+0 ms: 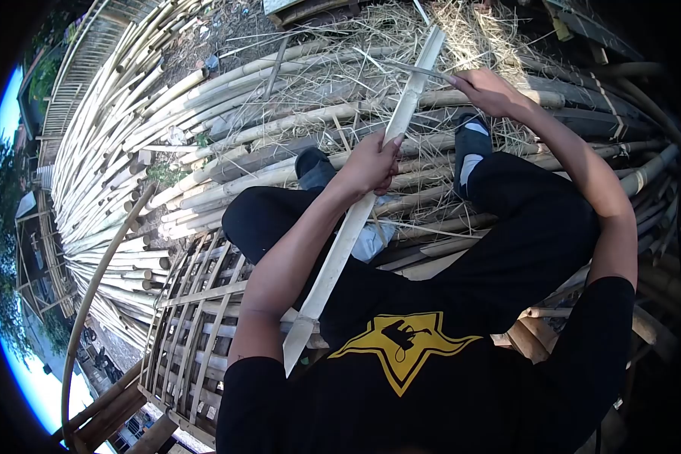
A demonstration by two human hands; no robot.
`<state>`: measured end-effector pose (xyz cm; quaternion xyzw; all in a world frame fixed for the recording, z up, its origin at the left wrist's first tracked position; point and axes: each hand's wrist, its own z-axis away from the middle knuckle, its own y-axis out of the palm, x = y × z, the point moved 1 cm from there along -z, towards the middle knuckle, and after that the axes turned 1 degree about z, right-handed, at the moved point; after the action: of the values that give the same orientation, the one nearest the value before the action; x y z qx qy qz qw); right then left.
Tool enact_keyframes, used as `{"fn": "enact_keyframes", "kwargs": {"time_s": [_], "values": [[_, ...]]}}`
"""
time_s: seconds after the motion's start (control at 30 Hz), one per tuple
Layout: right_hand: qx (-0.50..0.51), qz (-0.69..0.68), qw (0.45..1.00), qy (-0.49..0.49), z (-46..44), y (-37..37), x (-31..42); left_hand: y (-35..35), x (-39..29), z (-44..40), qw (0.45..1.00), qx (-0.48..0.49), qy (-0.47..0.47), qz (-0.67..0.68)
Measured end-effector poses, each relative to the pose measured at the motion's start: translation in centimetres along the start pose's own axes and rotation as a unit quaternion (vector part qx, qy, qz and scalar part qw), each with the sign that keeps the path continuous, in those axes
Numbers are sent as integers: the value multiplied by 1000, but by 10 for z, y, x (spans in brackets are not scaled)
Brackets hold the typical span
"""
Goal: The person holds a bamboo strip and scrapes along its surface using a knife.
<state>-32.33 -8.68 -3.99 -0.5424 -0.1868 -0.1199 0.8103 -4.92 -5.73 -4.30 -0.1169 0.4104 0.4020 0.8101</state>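
Observation:
My left hand (369,163) is wrapped round the middle of a long split bamboo strip (335,261). The strip runs slantwise from beside my left upper arm to the shavings beyond my feet, its pale hollow side showing. In my right hand (486,91) is a knife (418,70), gripped near the strip's far end. Its thin dark blade lies across the strip, at or just above the surface; I cannot tell whether it touches. The knife's handle is mostly hidden by my fingers.
Bamboo poles (227,144) lie under and around my feet, with more poles stacked at the left. Thin bamboo shavings (477,45) cover the ground ahead. A woven bamboo lattice (193,333) stands at my left. A whitish plastic piece (372,240) lies between my legs.

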Motion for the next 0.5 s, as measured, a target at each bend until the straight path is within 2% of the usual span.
{"fn": "enact_keyframes", "kwargs": {"time_s": [0.07,0.17,0.2,0.3,0.5], "values": [[-58,65,996,7,-2,-7,-14,-2,-3,3,1000,-10,3,13],[-92,125,988,4,8,-27,-21,-3,-4,4,1000,-16,3,20],[-135,145,980,-25,12,-29,-23,-4,-4,4,1000,-16,5,21],[-144,161,976,10,18,-34,-27,-5,-2,7,1000,-8,2,15],[-138,167,976,-7,16,-32,-38,-3,-3,7,1000,-18,-6,10]]}}
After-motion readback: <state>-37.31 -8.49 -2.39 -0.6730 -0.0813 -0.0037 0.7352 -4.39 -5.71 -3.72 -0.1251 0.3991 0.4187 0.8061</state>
